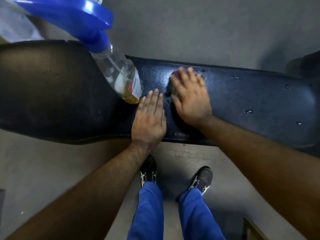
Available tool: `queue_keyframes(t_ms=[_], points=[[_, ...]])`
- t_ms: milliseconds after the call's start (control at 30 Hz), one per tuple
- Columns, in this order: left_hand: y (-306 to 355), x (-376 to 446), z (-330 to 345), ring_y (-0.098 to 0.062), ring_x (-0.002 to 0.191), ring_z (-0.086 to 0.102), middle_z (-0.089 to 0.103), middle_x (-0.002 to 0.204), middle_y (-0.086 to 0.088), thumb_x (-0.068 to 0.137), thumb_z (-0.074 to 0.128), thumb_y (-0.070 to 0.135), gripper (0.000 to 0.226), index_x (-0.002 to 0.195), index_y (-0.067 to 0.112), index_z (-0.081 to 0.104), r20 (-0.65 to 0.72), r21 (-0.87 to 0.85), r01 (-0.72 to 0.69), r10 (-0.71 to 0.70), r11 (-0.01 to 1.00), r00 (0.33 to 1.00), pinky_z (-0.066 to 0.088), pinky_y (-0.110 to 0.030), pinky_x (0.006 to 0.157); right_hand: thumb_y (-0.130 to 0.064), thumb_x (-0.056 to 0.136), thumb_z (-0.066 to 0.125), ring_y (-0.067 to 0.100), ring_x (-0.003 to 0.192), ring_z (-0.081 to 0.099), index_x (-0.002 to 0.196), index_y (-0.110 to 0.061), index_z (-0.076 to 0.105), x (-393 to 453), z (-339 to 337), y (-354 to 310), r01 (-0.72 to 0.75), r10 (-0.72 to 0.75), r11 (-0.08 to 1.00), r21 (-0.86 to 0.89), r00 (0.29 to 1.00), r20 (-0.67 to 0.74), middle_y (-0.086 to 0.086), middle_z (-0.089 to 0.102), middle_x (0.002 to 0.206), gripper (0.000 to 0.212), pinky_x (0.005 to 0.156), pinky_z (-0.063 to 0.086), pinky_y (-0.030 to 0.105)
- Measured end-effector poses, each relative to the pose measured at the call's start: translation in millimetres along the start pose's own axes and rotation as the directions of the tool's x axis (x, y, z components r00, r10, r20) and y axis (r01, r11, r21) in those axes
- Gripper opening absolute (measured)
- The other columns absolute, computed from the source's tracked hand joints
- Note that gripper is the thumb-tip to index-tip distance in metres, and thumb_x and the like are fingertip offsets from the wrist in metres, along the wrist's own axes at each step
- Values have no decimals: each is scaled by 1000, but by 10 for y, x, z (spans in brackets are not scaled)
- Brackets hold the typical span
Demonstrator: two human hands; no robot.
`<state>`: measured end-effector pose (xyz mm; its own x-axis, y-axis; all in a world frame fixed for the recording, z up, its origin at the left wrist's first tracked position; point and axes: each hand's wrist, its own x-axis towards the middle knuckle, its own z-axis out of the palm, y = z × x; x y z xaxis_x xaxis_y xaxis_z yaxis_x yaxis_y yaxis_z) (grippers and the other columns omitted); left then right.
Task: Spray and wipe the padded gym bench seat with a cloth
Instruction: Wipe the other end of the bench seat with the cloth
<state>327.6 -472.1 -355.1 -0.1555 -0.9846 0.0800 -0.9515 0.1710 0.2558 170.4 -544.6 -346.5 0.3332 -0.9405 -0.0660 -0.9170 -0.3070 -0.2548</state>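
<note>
Bench seat [242, 101]: right hand [190, 99] flat, fingers spread, pressing dark cloth [170, 87] at seat centre. Left hand [149, 122] open, palm down, empty, beside it. Spray bottle [121, 73] stands left of hands; label unreadable.

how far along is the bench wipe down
Spraying looks done: the spray bottle stands on the bench seat. In hand: the right hand presses a cloth, mostly hidden, mid-seat; the left hand lies flat. Left: droplets toward the right end.
</note>
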Motion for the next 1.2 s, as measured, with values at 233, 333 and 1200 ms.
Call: queue_keyframes(t_ms=[233,333,1200], points=[[6,11,25,-29,146,29,36,155,-17,97,41,21,54,146,0,40,22,5,17,-17,1000,1000,20,-43,121,-42,94,34,36,149,26,148,-20,43,506,-113,238,-221,221,975,24,975,21,15,34,159,60,122,17,50],[18,25,-23,-29,147,27,33,156,-16,97,38,24,55,147,1,37,45,17,22,-23,1000,999,18,-43,122,-44,95,35,35,148,27,150,-20,42,141,-105,128,182,-181,983,2,978,102,14,34,159,60,122,18,50],[291,33,-19,-29,146,27,36,154,-17,96,40,21,53,145,1,41,52,-65,23,-19,998,998,16,-41,122,-43,97,36,36,153,14,157,-16,26,-595,-3,276,-388,389,921,15,920,-51,16,18,165,66,124,10,51]])
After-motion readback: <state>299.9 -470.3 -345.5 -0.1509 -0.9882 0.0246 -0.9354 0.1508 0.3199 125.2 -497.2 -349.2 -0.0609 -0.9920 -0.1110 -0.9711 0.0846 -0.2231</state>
